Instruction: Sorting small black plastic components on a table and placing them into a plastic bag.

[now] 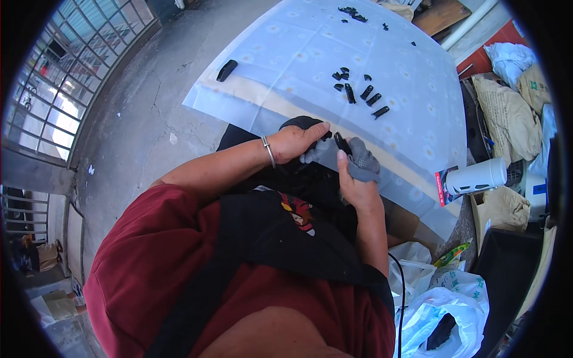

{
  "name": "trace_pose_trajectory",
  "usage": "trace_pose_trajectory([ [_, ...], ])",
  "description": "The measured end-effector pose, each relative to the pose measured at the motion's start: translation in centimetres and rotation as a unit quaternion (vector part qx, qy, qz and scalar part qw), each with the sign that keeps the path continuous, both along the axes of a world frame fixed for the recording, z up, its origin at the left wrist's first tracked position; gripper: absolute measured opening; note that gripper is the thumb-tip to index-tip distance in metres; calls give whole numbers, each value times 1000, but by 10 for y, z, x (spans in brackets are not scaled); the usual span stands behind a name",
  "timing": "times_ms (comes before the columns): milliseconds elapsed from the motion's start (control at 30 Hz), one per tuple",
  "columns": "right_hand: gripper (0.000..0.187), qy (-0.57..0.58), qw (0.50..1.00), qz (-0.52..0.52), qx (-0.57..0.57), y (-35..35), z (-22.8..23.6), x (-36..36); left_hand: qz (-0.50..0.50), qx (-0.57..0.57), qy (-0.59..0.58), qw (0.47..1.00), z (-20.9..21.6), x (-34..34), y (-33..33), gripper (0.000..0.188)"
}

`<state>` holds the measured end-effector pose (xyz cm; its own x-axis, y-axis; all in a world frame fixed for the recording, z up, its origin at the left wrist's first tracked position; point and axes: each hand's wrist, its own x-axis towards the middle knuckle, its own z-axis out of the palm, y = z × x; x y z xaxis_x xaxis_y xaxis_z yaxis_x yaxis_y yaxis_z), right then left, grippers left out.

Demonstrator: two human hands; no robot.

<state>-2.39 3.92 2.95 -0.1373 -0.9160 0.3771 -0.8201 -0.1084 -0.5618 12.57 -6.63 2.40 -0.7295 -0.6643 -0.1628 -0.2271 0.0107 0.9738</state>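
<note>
My right hand (359, 173), its fingers covered in grey knit, pinches a slim black plastic piece (341, 142) upright between thumb and fingers. Close beside it, my left hand (295, 143) is closed, thumb stretched over bent fingers also covered in grey. A dark bit shows under that thumb, too small to name. Both hands meet over my lap at the table's near edge. Beyond them on the table lie several slim black pieces (366, 92) and some smaller curved black pieces (341, 75). A larger black block-shaped part (227, 70) rests near the left edge.
A pale flowered plastic cloth covers the table (286, 71). More black bits (353, 14) lie at its far end. A white cylindrical container (477, 178) stands at the right edge. Paper sacks (498, 113) and an open white plastic bag (439, 316) crowd the right side, beside a hanging black cable (403, 286).
</note>
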Motion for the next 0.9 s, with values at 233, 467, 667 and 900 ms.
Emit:
trace_pose_trajectory([
  [233,25,188,982,-13,-30,2,2,5,-3,-67,-4,998,-17,-4,-2,50],
  [467,25,241,964,-53,-105,-7,-20,20,-11,-204,48,978,-2,-12,11,37],
  [667,29,179,979,54,-86,-14,-27,5,-93,-326,-33,940,-25,-4,-13,43],
  [900,34,201,951,-201,125,-59,-7,-84,15,-543,-210,813,-14,-44,-80,31],
])
